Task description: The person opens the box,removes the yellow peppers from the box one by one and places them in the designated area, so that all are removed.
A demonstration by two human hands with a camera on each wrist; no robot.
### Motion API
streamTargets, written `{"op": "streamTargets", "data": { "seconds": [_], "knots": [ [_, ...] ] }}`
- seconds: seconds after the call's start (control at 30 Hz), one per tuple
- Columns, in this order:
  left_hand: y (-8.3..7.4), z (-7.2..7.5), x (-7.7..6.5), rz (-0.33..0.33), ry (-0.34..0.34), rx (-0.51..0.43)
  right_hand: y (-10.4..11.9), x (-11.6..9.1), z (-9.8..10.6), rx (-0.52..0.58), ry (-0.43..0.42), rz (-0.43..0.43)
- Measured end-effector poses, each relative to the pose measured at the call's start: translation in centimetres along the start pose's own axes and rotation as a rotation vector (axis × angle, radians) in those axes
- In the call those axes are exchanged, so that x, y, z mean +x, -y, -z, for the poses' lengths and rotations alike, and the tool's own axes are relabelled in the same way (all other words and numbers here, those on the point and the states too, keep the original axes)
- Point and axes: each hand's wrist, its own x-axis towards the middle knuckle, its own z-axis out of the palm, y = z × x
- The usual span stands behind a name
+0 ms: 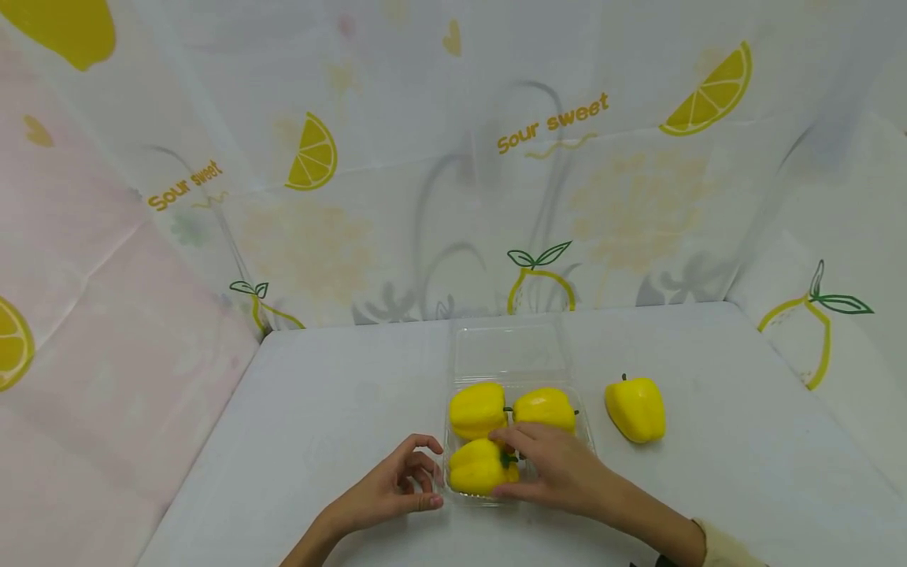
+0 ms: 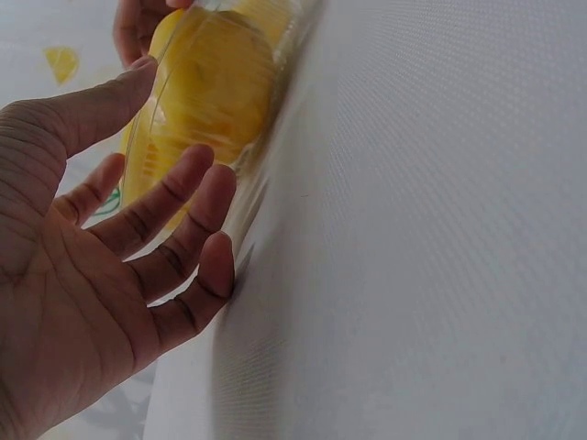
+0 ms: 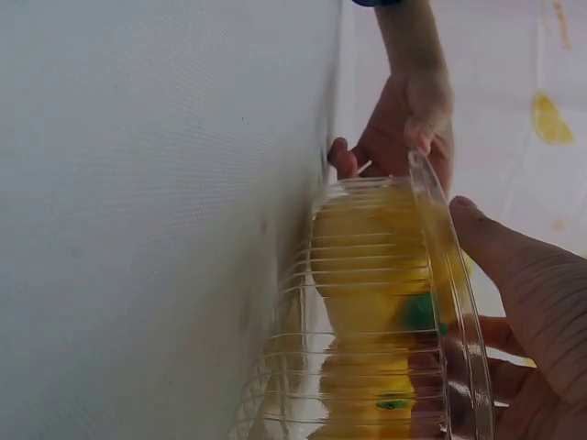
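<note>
A clear plastic clamshell box [image 1: 506,378] stands with its lid folded back. Inside lie yellow bell peppers: one at the back left [image 1: 477,409], another at the back right [image 1: 544,408], and a front pepper [image 1: 476,468] with a green stem. My right hand [image 1: 563,472] reaches over the box's near right part, its fingers and thumb spanning the front pepper's stem end; the palm hides that corner. Beside the box's left wall is my left hand [image 1: 400,484], its fingers loosely bent and holding nothing. In the left wrist view its fingertips [image 2: 211,170] are close to the plastic.
One more yellow bell pepper [image 1: 636,409] lies on the white tabletop [image 1: 340,394], right of the box. A lemon-printed cloth [image 1: 439,213] hangs behind the table and along its sides.
</note>
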Motion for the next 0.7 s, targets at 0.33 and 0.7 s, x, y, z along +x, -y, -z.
{"op": "streamTargets", "data": {
  "seconds": [0.33,0.7],
  "knots": [
    [0.09,0.04,-0.01,-0.008,0.0,0.003,0.31,0.15,-0.42,-0.028,0.034,-0.054],
    [0.22,-0.02,0.01,-0.036,0.0,0.009,0.16,0.1,-0.65,-0.022,0.007,-0.012]
  ]
}}
